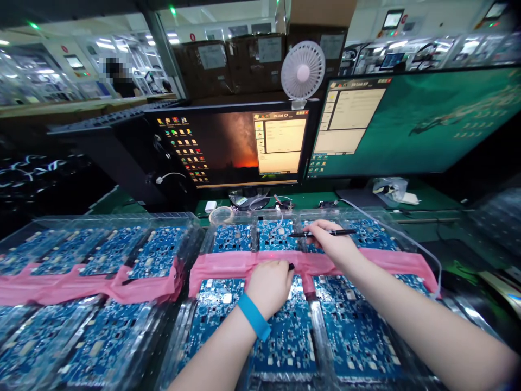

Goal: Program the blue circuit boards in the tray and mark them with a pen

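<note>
My right hand (325, 234) is closed around a slim black pen (344, 232), whose tip points left over a blue circuit board (277, 231) in the back row. Below it and to the left, my left hand (271, 285), with a blue band on the wrist, has its fingers curled round a small black object (291, 266), mostly hidden. That hand is over the pink strip (228, 264) running across the clear plastic tray (317, 326). More blue boards (350, 320) lie in front of the strip, partly beneath my forearms.
Another tray of boards (138, 320) with pink strips is at the left. Behind stand two monitors (232, 146), a small white fan (303, 73) and cardboard boxes (256, 65). A white cable (391, 225) curves down the right side. A person (122, 81) is far off.
</note>
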A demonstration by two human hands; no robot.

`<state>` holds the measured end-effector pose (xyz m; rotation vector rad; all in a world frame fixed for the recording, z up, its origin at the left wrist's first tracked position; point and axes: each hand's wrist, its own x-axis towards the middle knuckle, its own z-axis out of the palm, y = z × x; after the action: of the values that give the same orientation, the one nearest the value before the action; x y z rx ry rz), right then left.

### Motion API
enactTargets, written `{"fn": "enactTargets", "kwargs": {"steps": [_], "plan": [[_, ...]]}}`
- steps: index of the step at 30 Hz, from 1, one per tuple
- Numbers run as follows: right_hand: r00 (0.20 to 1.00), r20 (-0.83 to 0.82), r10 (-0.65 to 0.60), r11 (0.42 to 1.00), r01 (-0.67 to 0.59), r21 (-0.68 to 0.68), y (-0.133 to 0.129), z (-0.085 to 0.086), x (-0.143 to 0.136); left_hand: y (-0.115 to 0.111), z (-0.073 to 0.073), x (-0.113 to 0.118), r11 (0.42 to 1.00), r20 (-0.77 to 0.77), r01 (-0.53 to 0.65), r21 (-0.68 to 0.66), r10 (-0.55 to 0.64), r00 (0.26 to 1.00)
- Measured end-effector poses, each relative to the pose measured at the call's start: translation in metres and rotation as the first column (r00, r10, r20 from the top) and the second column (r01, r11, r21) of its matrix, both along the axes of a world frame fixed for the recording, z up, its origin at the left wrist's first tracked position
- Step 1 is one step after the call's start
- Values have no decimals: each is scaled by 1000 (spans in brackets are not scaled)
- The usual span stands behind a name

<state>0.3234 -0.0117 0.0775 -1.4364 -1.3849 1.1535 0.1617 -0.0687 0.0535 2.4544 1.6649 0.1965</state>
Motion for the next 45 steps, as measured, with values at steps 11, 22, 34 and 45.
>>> {"fn": "enactTargets", "kwargs": {"steps": [11, 22, 34, 45], "plan": [[862, -499, -86, 980, -17, -198, -33, -3, 13, 0, 3, -4, 978, 345, -95, 185, 26, 938], [920, -393, -1, 975, -85, -203, -42, -2, 4, -4, 6, -2, 984, 295, 15, 179, -68, 953], [914, -226, 337, 941, -332, 60, -71, -10, -11, -26, 10, 6, 989, 502, 110, 97, -144, 853], [854, 440, 279, 877, -413, 245, -51, -11, -11, 24, 28, -18, 937, 99, -283, 204, 268, 958]]}}
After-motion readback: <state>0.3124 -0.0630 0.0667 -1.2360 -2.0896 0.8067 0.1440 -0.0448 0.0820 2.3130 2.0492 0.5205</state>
